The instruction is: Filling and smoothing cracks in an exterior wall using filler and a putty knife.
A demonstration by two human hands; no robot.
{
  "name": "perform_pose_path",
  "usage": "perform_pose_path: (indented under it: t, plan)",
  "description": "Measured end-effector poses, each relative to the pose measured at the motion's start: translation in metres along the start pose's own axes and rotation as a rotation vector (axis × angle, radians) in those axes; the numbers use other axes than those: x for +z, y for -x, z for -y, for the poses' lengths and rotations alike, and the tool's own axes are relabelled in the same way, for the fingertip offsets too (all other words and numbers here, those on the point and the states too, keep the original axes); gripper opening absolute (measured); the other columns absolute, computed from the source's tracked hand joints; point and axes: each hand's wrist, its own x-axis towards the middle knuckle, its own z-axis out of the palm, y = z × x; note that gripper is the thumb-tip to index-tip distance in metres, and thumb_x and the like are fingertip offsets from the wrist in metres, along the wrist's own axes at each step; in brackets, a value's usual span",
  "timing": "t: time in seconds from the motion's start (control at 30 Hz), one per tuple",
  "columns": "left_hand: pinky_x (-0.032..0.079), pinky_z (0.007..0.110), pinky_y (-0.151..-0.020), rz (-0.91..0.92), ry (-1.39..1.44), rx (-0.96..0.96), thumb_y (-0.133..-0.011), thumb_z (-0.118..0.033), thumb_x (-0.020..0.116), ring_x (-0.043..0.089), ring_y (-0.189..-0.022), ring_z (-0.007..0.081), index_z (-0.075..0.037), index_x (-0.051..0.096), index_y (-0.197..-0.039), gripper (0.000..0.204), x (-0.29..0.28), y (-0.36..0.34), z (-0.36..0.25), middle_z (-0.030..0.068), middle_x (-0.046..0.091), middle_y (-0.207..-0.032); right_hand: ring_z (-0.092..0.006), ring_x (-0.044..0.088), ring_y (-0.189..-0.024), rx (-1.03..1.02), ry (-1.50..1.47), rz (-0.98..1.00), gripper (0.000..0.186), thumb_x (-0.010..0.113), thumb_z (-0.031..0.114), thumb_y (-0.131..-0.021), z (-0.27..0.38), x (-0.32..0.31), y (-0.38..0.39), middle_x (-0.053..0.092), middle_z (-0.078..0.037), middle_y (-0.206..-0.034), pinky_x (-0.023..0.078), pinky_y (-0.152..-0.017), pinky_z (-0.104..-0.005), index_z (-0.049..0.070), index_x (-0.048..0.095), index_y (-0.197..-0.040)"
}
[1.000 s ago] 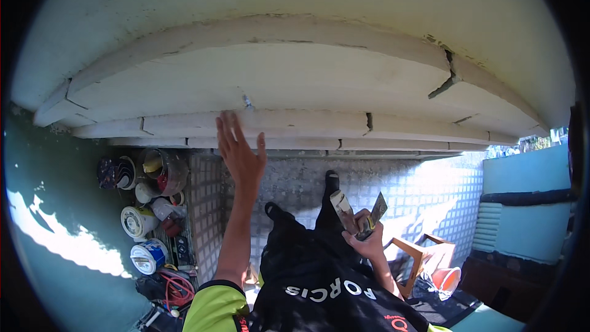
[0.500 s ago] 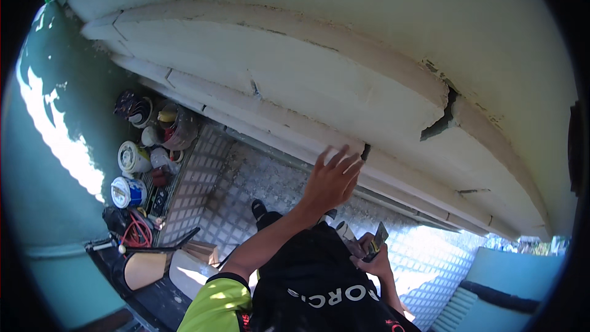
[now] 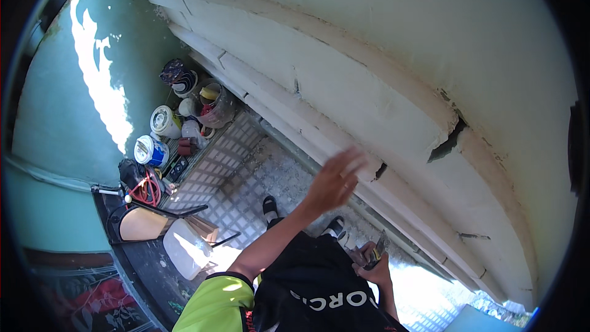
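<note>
pale ledges (image 3: 369,64) block the way ahead, with open air over the floor (image 3: 270,166) below.

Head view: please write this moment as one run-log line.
left hand: open, blurred, near ledge, contact unclear | right hand: holds scraper | buckets: beside green wall

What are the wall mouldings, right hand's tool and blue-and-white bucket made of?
Wall mouldings: probably matt painted plaster or concrete, rough grey where broken. Tool in the right hand: perhaps metal-bladed, flat, grey; too small to confirm. Blue-and-white bucket: likely smooth plastic, evenly rounded.
</note>
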Motion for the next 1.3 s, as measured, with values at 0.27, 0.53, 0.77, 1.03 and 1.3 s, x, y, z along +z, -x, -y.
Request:
perform_pose_path:
  t: [0.27,0.53,0.77,1.03,1.3]
  plan:
    - [0.032,0.045,-0.115,0.104,0.249,-0.042,-0.1,-0.029,0.053,0.042,-0.14,0.0319,-0.01,0.044,-0.147,0.051,0.015,0.029,-0.011,0.014,0.043,-0.153,-0.0108,0.054,-0.076,-0.052,-0.132,-0.153,0.036,0.08,0.011,-0.069,-0.013,0.016,-0.015,0.057,-0.002,-0.082,0.044,-0.069,-0.0283,0.009,0.045,-0.074]
    - [0.043,0.043,-0.108,-0.287,1.389,-0.603,-0.102,-0.03,0.055,0.057,-0.125,0.0294,0.0,0.04,-0.145,0.054,0.005,0.075,-0.03,0.0196,0.058,-0.136,-0.0086,0.052,-0.078,-0.09,-0.233,-0.268,0.037,0.083,0.011,-0.074,0.034,0.06,-0.071,0.056,0.0,-0.085,0.043,-0.07,-0.0268,0.01,0.046,-0.079]
    - [0.047,0.037,-0.103,-0.198,1.562,-0.818,-0.1,-0.022,0.061,0.062,-0.117,0.024,0.003,0.043,-0.142,0.052,-0.016,0.087,-0.022,0.0164,0.061,-0.13,-0.0066,0.049,-0.07,-0.13,-0.13,-0.164,0.037,0.081,0.027,-0.081,0.034,0.075,-0.086,0.05,0.003,-0.081,0.04,-0.062,-0.0246,0.007,0.055,-0.097]
    - [0.031,0.039,-0.116,-0.086,1.349,-0.631,-0.096,-0.022,0.066,0.038,-0.141,0.0241,0.001,0.05,-0.138,0.05,-0.031,0.087,-0.017,0.0127,0.039,-0.147,-0.0225,0.059,-0.104,-0.336,0.37,-0.081,0.068,0.04,0.049,-0.104,0.024,0.07,-0.112,0.057,-0.016,-0.12,0.05,-0.087,-0.0352,-0.001,0.035,-0.15]
    - [0.025,0.041,-0.12,-0.402,1.13,-0.634,-0.097,-0.015,0.063,0.028,-0.148,0.0277,-0.003,0.054,-0.133,0.039,0.002,0.098,-0.032,0.0119,0.026,-0.157,-0.0248,0.057,-0.111,-0.036,0.004,0.148,0.053,0.047,0.033,-0.105,0.024,0.083,-0.107,0.056,-0.02,-0.124,0.047,-0.095,-0.0386,-0.004,0.04,-0.142]
